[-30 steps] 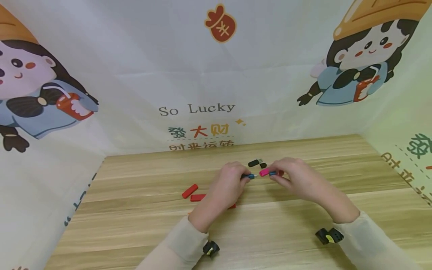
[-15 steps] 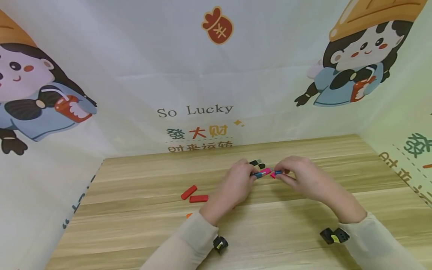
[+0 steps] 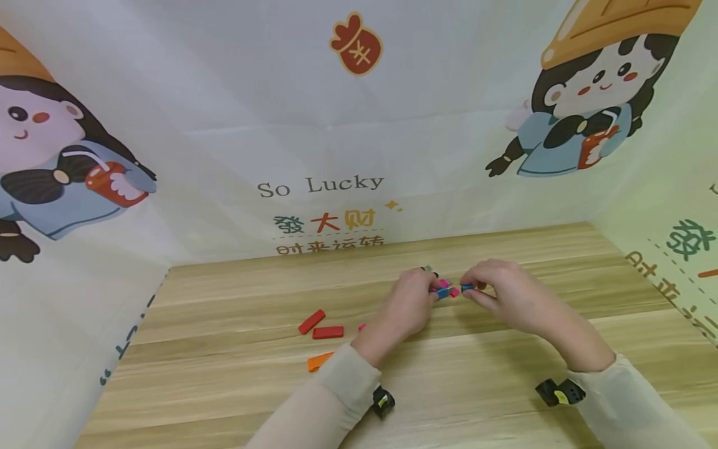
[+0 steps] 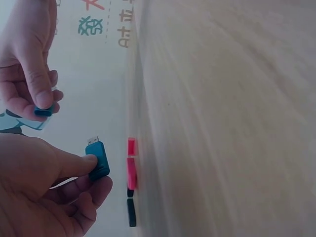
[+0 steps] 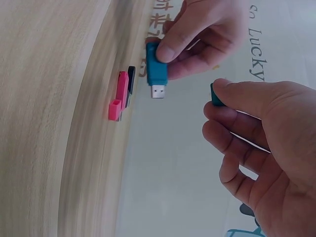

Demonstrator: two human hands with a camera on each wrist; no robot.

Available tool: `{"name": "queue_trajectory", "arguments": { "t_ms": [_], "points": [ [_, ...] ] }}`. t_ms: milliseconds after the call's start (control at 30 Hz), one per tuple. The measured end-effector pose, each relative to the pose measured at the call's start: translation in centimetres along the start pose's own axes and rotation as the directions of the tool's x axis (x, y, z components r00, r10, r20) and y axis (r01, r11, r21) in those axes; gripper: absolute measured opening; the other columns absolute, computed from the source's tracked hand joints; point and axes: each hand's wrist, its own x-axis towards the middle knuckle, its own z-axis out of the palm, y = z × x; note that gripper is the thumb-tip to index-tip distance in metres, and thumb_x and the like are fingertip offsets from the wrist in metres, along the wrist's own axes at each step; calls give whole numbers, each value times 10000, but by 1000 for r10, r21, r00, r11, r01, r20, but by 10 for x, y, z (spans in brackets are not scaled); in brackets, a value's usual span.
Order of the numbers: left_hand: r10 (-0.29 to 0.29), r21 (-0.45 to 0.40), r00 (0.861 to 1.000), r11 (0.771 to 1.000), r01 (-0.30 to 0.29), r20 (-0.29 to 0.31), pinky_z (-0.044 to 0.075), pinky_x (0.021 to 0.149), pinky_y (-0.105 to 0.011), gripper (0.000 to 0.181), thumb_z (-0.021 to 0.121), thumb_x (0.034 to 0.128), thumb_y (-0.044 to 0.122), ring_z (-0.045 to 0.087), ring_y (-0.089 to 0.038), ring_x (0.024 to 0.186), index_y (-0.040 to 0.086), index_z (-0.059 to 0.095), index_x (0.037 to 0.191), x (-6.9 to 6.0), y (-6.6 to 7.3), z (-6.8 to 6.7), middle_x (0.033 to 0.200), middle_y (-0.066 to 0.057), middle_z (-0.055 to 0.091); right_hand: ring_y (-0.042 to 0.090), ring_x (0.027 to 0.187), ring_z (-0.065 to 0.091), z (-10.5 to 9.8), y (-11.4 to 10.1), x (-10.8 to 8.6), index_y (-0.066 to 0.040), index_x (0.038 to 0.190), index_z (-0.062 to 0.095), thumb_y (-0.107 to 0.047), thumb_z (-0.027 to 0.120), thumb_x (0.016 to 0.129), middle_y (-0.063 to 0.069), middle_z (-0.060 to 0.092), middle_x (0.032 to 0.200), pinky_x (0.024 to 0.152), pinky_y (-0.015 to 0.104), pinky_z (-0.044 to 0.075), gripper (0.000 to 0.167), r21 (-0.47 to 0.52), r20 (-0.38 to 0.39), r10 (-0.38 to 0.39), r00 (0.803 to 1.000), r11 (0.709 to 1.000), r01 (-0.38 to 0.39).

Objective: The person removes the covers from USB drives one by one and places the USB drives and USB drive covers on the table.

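My left hand [image 3: 409, 304] pinches a blue USB flash drive [image 4: 99, 163], its bare metal plug pointing toward my right hand. Between thumb and fingertips, my right hand [image 3: 505, 292] holds a small blue cap [image 5: 215, 96]. Drive and cap are apart, with a short gap between them, and both are held above the table. Past them on the table lie a pink flash drive [image 5: 122, 88] and a separate pink cap [image 5: 114, 109]. A black flash drive [image 5: 131, 79] lies just behind, partly hidden by my left hand in the head view.
Two red stick-like pieces [image 3: 328, 333] lie on the wooden table [image 3: 235, 349] left of my left arm. An orange piece [image 3: 320, 362] is partly covered by my sleeve, and a bit of pink [image 3: 361, 327] shows beside the forearm. Printed cloth walls [image 3: 224, 156] enclose the table's back and sides.
My left hand has moved rightward with the blue flash drive, closer to the cap. My right hand has shifted only slightly. The left forearm now uncovers more of the orange piece.
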Motion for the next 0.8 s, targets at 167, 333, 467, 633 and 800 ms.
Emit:
{"name": "queue_trajectory", "arguments": {
  "t_ms": [167,333,467,633,800],
  "points": [
    [-42,-47,999,998,42,19,538,777,-228,65,744,1007,92,626,-92,872,74,788,1051,4,4,6,983,10,734,140,847,676,-1,0,0,-90,999,787,-32,822,922,-40,736,932,735,403,596,102,-8,5,-3,1000,1000,3],
    [-43,-54,998,997,45,41,524,763,-209,61,732,1018,108,629,-78,856,87,788,1029,10,8,14,980,13,745,141,851,680,-2,-1,0,-85,999,785,-27,817,926,-35,737,933,736,416,600,99,-1,5,0,1000,1000,0],
    [-71,-58,996,996,74,57,542,786,-218,59,733,1018,119,660,-82,878,88,782,1019,15,11,21,984,12,752,138,847,678,-2,0,0,-83,991,784,-13,814,924,-37,735,925,734,434,601,102,9,1,-1,1000,1000,1],
    [-73,-47,996,996,75,50,549,811,-214,44,759,999,117,680,-88,907,92,788,978,19,13,29,949,33,751,132,841,672,-2,2,-3,-80,989,785,6,813,916,-37,733,917,723,419,597,115,12,-3,1,1000,1000,-1],
    [-94,-34,993,995,97,71,537,794,-218,50,771,993,131,644,-83,876,97,782,957,20,18,32,905,48,720,139,847,675,-4,3,-4,-71,999,785,2,811,919,-30,735,926,725,429,598,112,4,0,8,1000,1000,-8]
  ]
}}
